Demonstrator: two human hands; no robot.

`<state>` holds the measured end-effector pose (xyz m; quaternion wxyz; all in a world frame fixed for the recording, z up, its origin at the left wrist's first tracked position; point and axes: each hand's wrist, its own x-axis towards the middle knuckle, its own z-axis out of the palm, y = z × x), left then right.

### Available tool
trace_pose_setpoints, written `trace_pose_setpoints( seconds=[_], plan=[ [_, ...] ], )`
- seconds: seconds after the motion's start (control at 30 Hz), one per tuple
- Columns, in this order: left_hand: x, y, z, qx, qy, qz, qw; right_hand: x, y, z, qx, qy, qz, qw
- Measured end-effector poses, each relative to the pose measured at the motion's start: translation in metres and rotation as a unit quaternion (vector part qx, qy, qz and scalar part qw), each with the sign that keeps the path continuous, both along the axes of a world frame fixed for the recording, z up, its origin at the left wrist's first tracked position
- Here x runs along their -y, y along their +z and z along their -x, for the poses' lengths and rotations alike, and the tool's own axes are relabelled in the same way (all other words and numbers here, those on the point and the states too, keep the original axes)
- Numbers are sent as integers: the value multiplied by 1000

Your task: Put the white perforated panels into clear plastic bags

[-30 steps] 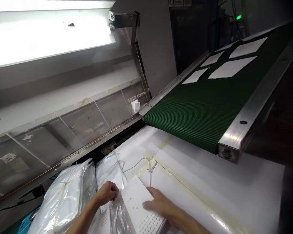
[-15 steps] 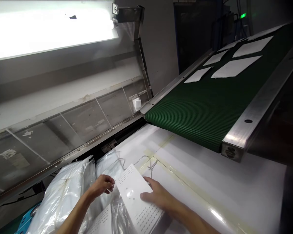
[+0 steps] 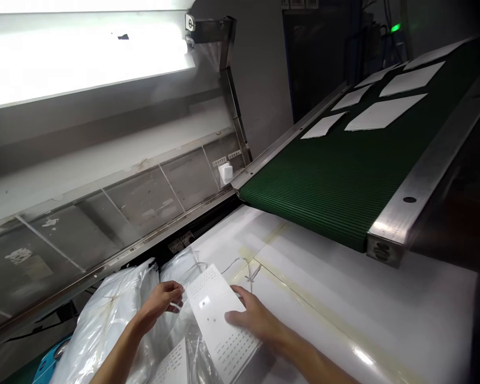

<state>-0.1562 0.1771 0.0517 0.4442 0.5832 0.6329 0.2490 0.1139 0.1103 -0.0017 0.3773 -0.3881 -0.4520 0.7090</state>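
My right hand (image 3: pixel 254 319) grips a white perforated panel (image 3: pixel 211 314) by its right edge, thumb on top and fingers underneath. The panel has rows of small slots at both ends and a few round holes in the middle. Just left of its upper corner is my left hand (image 3: pixel 163 300), fingers curled in a pinch; what they hold, if anything, I cannot make out. Under and beside the panel lies a crumpled clear plastic bag (image 3: pixel 198 349). Another slotted white panel (image 3: pixel 172 365) shows at the bottom edge, partly cut off.
Bundled clear plastic bags (image 3: pixel 108 314), tied with string, lie at the left. A green conveyor belt (image 3: pixel 304 186) carrying several flat white pieces (image 3: pixel 384 112) slopes up at the right. Its metal rail end (image 3: pixel 388 240) overhangs the white taped tabletop (image 3: pixel 324 277). A bright lamp (image 3: pixel 84 58) hangs above.
The panel and both hands have shifted slightly left in the view, and the view itself has tilted a little. My right hand keeps its grip on the panel.
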Motion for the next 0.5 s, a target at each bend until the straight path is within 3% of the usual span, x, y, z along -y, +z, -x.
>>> trace_pose_setpoints(
  seconds=[0.13,0.2,0.3,0.4,0.5],
  plan=[
    [4,18,-11,54,10,-28,998,12,12,-3,-166,-32,-12,986],
    [7,25,-27,83,10,-42,996,19,15,-13,-188,-77,-15,979],
    [14,27,-66,113,-2,-64,992,23,18,-29,-27,-168,-101,980],
    [27,19,-112,131,-23,-77,988,24,20,-38,170,-213,-195,942],
    [46,8,-146,161,-47,-64,984,29,23,-38,207,-208,-219,931]
  ],
)
